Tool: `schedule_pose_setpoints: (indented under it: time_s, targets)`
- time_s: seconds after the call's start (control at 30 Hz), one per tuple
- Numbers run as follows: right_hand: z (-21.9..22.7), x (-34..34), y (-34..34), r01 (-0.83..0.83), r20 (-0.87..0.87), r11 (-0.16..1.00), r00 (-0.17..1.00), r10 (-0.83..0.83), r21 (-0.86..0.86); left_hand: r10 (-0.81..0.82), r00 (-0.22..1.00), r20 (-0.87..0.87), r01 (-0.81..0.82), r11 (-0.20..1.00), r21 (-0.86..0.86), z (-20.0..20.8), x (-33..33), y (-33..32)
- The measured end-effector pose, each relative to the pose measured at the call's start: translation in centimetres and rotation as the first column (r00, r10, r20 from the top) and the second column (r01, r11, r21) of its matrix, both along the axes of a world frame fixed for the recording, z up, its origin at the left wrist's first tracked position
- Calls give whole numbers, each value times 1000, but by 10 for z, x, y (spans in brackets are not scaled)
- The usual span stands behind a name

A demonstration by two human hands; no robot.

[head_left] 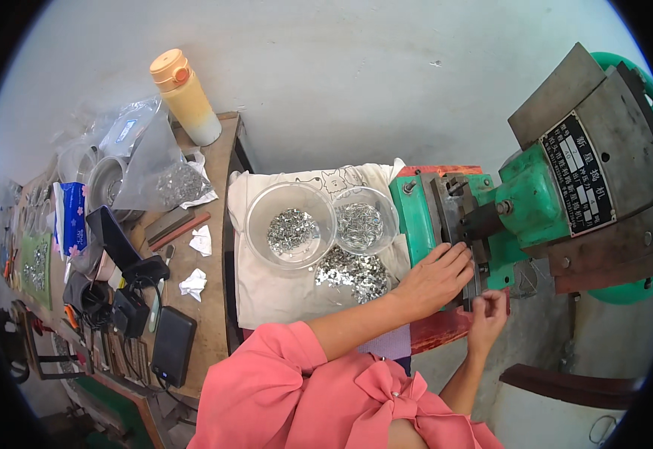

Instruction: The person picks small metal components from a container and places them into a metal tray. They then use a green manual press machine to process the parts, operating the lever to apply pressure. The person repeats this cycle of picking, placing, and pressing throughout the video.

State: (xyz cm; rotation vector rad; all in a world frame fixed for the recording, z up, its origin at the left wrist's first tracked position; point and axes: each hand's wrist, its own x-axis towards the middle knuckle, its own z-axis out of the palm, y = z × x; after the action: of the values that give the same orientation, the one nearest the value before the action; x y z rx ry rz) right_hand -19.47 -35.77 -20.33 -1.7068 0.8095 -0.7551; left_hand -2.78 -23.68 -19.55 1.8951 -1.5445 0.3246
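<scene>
My left hand (435,277) lies flat with its fingers stretched out against the grey die block (454,217) of a green punch press (559,187). My right hand (487,314) is just below it at the block's front edge, fingers pinched together; whether a small part is between them I cannot tell. To the left of the press, two clear plastic bowls (290,224) (364,219) hold small shiny metal pieces. A loose heap of the same pieces (353,271) lies on a white cloth (266,292), close to my left wrist.
A wooden workbench (207,299) on the left carries a yellow bottle (184,97), plastic bags of metal parts (154,161), a black power bank (173,344), cables, crumpled paper and a tissue pack. The press's green flywheel (633,288) sits on the right. Grey floor lies beyond.
</scene>
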Motion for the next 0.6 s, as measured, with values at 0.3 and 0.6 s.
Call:
schedule_pose_setpoints:
  time_s: [0.3, 0.6]
  targets:
    - [0, -11, 28, -112, -268, 859, 963, -30, -499, -13, 1000, -15, 13, 999, -35, -5, -11, 2]
    - [4, -58, 54, 40, -119, 853, 986, -118, -520, -235, 957, -169, 229, 972, -52, 4, -36, 23]
